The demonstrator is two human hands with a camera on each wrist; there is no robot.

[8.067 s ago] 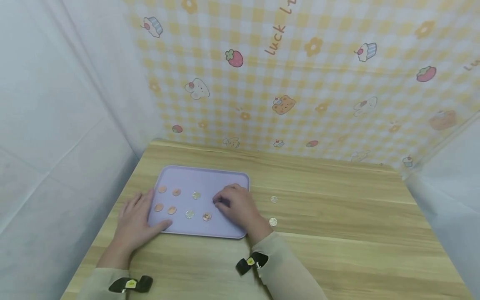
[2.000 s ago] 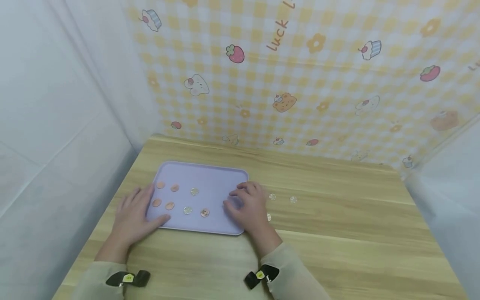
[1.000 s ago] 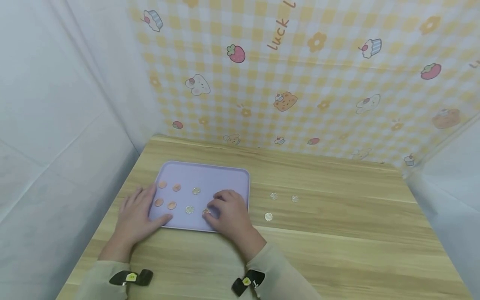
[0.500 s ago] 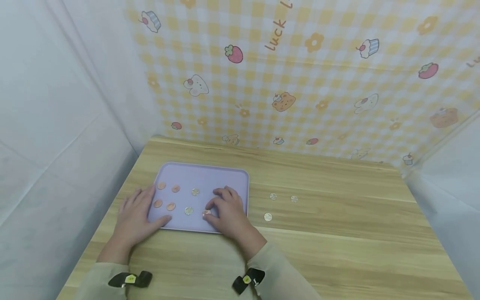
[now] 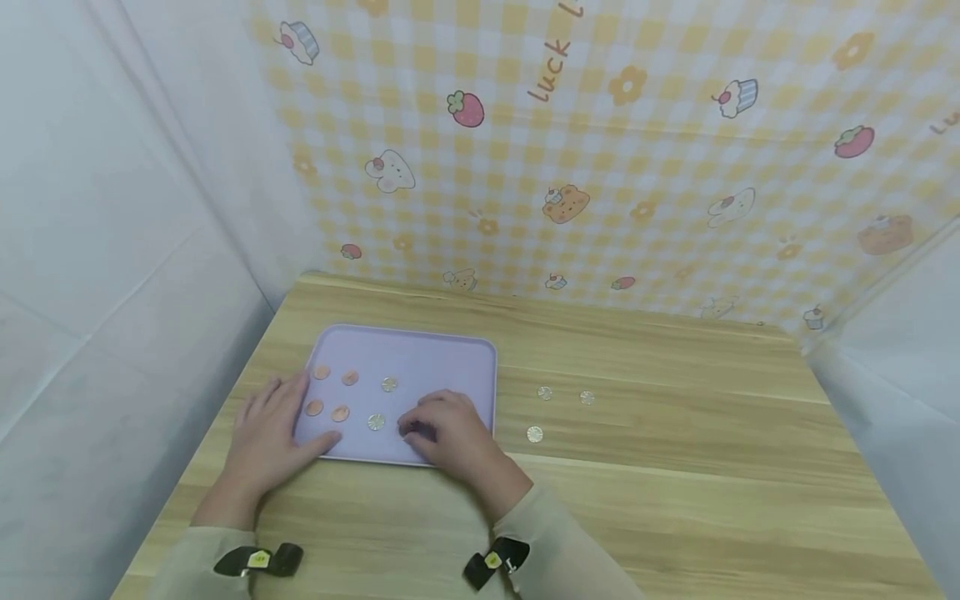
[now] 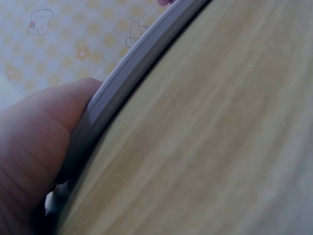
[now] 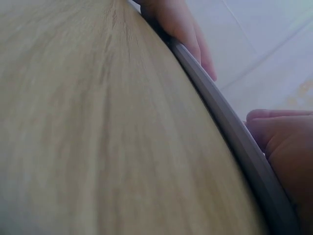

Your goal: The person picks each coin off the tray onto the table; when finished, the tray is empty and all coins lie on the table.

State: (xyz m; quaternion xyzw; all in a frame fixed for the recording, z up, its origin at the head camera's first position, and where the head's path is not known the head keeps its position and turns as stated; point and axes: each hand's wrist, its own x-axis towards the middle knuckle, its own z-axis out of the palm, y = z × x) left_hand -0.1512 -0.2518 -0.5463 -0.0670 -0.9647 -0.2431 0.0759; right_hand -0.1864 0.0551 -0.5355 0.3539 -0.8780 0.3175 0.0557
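In the head view, my left hand [image 5: 266,429] rests along the left end of a lilac tray [image 5: 420,333], its fingers straight and its thumb over the front rim. My right hand [image 5: 453,433] is low over the tray's front right part, thumb and fingertips pinched together. They close on a copper-coloured coin, now hidden by the fingers. Several copper-coloured coins [image 5: 341,413] lie flat at the tray's left. Right of these are two pale gold coins, a front one [image 5: 376,422] close to my right fingertips and a rear one [image 5: 389,384].
On the wooden table [image 5: 675,467], right of the tray, lie three pale coins: a near one [image 5: 535,434], a farther one [image 5: 545,392] and a rightmost one [image 5: 587,398]. A yellow checked cloth [image 5: 510,167] hangs at the back, a white one [image 5: 135,292] at the left.
A third pale coin now lies on the table. My right hand moved left from the tray's right rim to the front copper-coloured coin, pinched and tilted it. My left hand stayed put.
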